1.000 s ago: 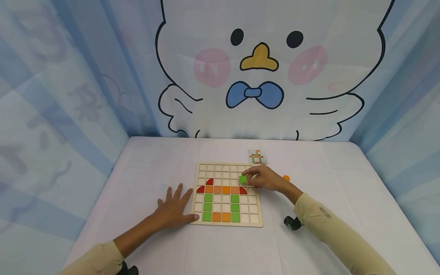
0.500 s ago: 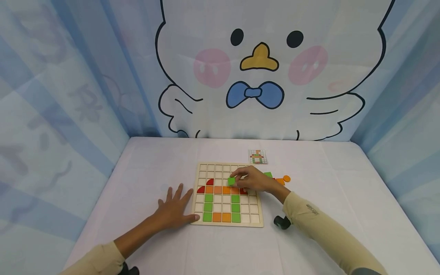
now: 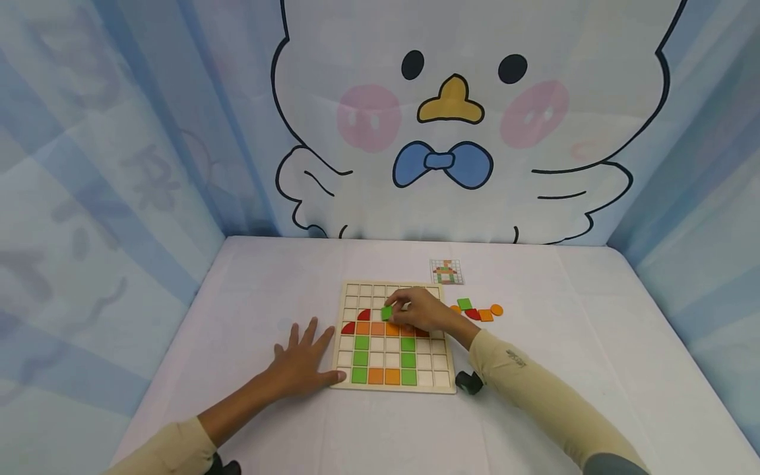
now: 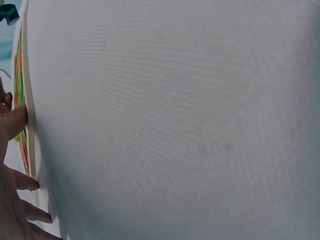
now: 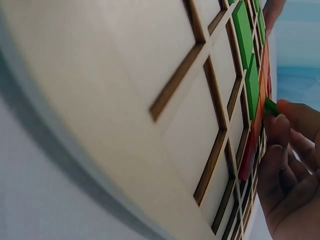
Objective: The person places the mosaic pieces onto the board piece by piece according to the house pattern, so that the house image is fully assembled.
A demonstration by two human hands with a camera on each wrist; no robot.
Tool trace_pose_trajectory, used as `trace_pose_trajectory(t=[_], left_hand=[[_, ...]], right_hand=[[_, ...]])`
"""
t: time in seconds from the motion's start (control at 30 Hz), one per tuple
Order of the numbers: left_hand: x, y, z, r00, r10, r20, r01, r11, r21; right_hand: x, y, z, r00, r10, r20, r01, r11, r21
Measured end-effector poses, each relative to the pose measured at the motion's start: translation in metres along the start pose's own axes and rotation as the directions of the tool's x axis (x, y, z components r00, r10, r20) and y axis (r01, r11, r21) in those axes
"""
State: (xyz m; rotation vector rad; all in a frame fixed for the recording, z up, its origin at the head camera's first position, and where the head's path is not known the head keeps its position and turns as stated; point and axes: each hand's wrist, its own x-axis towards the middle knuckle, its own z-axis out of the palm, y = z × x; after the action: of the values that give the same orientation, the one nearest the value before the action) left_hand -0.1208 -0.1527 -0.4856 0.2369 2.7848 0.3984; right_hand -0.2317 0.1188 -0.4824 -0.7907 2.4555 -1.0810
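Observation:
A wooden grid board [image 3: 439,386] lies on the white table with green, orange and red tiles set in several of its cells. My right hand [image 3: 423,310] pinches a green square tile [image 3: 386,313] between thumb and fingers, above the row over the orange tiles [image 3: 377,328]. In the right wrist view that green tile [image 5: 271,106] shows edge-on at the fingertips. My left hand [image 3: 301,363] lies spread on the table, its thumb touching the board's lower left edge. The left wrist view shows the left hand [image 4: 15,200] beside the board's edge.
Right of the board lie loose pieces: a green square [image 3: 464,303], a red piece [image 3: 472,315], an orange square [image 3: 485,315] and orange rounds [image 3: 496,310]. A small pattern card [image 3: 446,272] lies behind the board. A printed curtain hangs behind the table.
My right hand has carried the green tile leftward over the board, and the loose pieces on the right have come into view from behind it. The left hand has stayed in place.

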Motion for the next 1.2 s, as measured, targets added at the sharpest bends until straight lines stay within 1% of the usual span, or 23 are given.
trace_pose_trajectory(t=[0.13, 0.23, 0.3, 0.53, 0.67, 0.87, 1.03, 1.2], left_hand=[[0.000, 0.001, -0.001, 1.000, -0.007, 0.007, 0.007, 1.000, 0.005], [0.000, 0.001, -0.001, 1.000, -0.009, 0.012, 0.009, 1.000, 0.009], [0.000, 0.001, -0.001, 1.000, -0.009, 0.012, 0.008, 1.000, 0.010], [0.000, 0.000, -0.002, 1.000, -0.002, 0.007, 0.002, 1.000, 0.007], [0.000, 0.000, -0.002, 1.000, -0.004, 0.008, 0.004, 1.000, 0.001], [-0.001, 0.001, -0.002, 1.000, -0.007, 0.015, 0.007, 1.000, -0.003], [-0.001, 0.001, -0.001, 1.000, -0.006, 0.017, 0.006, 1.000, -0.005], [-0.001, 0.001, -0.001, 1.000, -0.007, 0.022, 0.007, 1.000, -0.005]], right_hand=[[0.004, -0.002, 0.003, 1.000, 0.010, -0.012, -0.010, 0.999, -0.050], [0.007, -0.003, 0.006, 1.000, 0.021, -0.019, -0.022, 0.997, -0.072], [0.008, -0.004, 0.007, 1.000, 0.015, -0.020, -0.016, 0.997, -0.080], [0.013, -0.011, 0.010, 0.999, 0.050, -0.020, -0.052, 0.989, -0.140], [0.014, -0.011, 0.011, 0.998, 0.051, -0.023, -0.054, 0.985, -0.162], [0.018, -0.011, 0.014, 0.997, 0.065, -0.029, -0.069, 0.980, -0.184], [0.018, -0.013, 0.015, 0.995, 0.098, -0.022, -0.101, 0.976, -0.191], [0.019, -0.014, 0.015, 0.995, 0.101, -0.023, -0.104, 0.975, -0.195]])
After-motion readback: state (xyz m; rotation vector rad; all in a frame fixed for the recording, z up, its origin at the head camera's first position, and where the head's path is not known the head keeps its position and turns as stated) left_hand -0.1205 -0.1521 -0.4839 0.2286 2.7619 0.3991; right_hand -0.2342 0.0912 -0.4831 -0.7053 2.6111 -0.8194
